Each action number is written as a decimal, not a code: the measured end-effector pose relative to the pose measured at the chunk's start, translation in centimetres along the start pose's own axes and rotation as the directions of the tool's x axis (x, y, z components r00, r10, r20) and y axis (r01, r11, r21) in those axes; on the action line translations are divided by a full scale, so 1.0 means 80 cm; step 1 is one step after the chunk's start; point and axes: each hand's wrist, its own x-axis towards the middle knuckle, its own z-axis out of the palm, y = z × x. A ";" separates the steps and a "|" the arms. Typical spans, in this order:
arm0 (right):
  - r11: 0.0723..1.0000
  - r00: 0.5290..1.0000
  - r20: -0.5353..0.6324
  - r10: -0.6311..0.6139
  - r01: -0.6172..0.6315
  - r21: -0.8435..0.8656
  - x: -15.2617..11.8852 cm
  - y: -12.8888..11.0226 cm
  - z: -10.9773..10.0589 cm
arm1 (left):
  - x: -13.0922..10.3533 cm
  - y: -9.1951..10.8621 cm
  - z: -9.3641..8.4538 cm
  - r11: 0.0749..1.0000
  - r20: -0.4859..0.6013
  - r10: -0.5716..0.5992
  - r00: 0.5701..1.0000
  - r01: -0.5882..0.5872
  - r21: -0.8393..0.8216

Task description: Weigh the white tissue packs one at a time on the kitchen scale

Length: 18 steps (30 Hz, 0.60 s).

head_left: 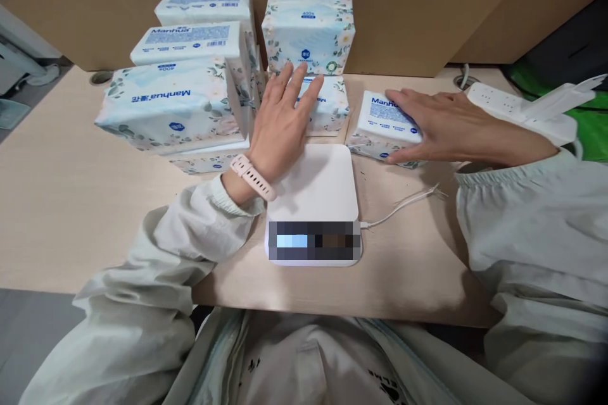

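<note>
My left hand [281, 121], a pink band on its wrist, reaches past the white digital scale [327, 180] with fingers spread. Its fingertips overlap a lying tissue pack [332, 107] and the lower part of a pack [308, 28] above it; whether they touch is unclear. My right hand [449, 123] grips another tissue pack [380, 120] lying right of the scale, thumb on the near side and fingers over the top. The scale's platform carries nothing, and its display is pixelated.
Several Manhua tissue packs [171, 98] are stacked at the left. Cardboard boxes [389, 6] line the back. A white power strip [517, 107] lies at the right, and a white cable [399, 207] runs from the scale's right side. The table's front edge is near my body.
</note>
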 end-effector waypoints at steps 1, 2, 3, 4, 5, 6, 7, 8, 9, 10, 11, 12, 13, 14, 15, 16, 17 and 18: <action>0.998 0.998 0.033 0.051 -0.049 -0.048 -0.004 0.007 0.000 | -0.010 0.012 -0.005 0.997 -0.036 0.018 0.999 -0.021 -0.077; 0.992 0.994 0.067 0.090 -0.083 -0.094 -0.009 0.009 -0.002 | -0.022 0.024 -0.011 0.989 -0.060 0.024 0.998 -0.033 -0.147; 0.988 0.991 0.083 0.104 -0.094 -0.121 -0.014 0.008 -0.008 | -0.036 0.037 -0.019 0.978 -0.069 0.017 0.997 -0.031 -0.208; 0.990 0.994 0.052 0.094 -0.088 -0.110 -0.020 0.003 -0.016 | -0.050 0.050 -0.027 0.965 -0.062 -0.001 0.998 -0.015 -0.260; 0.995 0.998 0.016 0.060 -0.058 -0.079 -0.026 -0.005 -0.026 | -0.065 0.062 -0.035 0.952 -0.045 -0.026 0.999 0.011 -0.306; 0.999 1.000 -0.014 0.006 -0.007 -0.038 -0.033 -0.018 -0.036 | -0.080 0.075 -0.043 0.935 -0.026 -0.055 0.998 0.043 -0.352; 0.998 0.997 -0.042 -0.062 0.062 0.006 -0.041 -0.033 -0.045 | -0.096 0.088 -0.049 0.915 -0.009 -0.089 0.996 0.078 -0.396; 0.989 0.988 -0.063 -0.138 0.140 0.042 -0.049 -0.051 -0.052 | -0.110 0.102 -0.053 0.893 0.006 -0.126 0.992 0.116 -0.435; 0.971 0.971 -0.084 -0.225 0.230 0.061 -0.057 -0.071 -0.055 | -0.125 0.115 -0.056 0.870 0.016 -0.161 0.987 0.150 -0.469; 0.945 0.944 -0.097 -0.315 0.322 0.057 -0.064 -0.093 -0.055 | -0.138 0.129 -0.056 0.844 0.028 -0.199 0.980 0.185 -0.503; 0.916 0.913 -0.098 -0.395 0.400 0.032 -0.069 -0.114 -0.051 | -0.150 0.141 -0.055 0.810 0.049 -0.240 0.970 0.228 -0.541; 0.883 0.879 -0.094 -0.467 0.470 0.004 -0.074 -0.134 -0.043 | -0.161 0.153 -0.053 0.767 0.084 -0.281 0.956 0.276 -0.580; 0.859 0.856 -0.077 -0.512 0.512 -0.017 -0.077 -0.152 -0.034 | -0.171 0.162 -0.050 0.717 0.127 -0.316 0.940 0.324 -0.618; 0.842 0.839 -0.062 -0.540 0.540 -0.026 -0.080 -0.166 -0.024 | -0.179 0.170 -0.048 0.663 0.173 -0.339 0.925 0.366 -0.653; 0.834 0.832 -0.055 -0.551 0.551 -0.018 -0.082 -0.176 -0.013 | -0.185 0.174 -0.046 0.614 0.213 -0.357 0.910 0.400 -0.681; 0.836 0.835 -0.054 -0.547 0.548 0.008 -0.083 -0.183 -0.004 | -0.190 0.176 -0.044 0.576 0.239 -0.371 0.897 0.424 -0.699; 0.841 0.841 -0.071 -0.536 0.539 0.049 -0.084 -0.186 0.003 | -0.193 0.175 -0.043 0.556 0.250 -0.381 0.890 0.437 -0.707; 0.847 0.852 -0.101 -0.514 0.523 0.100 -0.086 -0.187 0.009 | -0.194 0.172 -0.042 0.549 0.250 -0.390 0.886 0.441 -0.710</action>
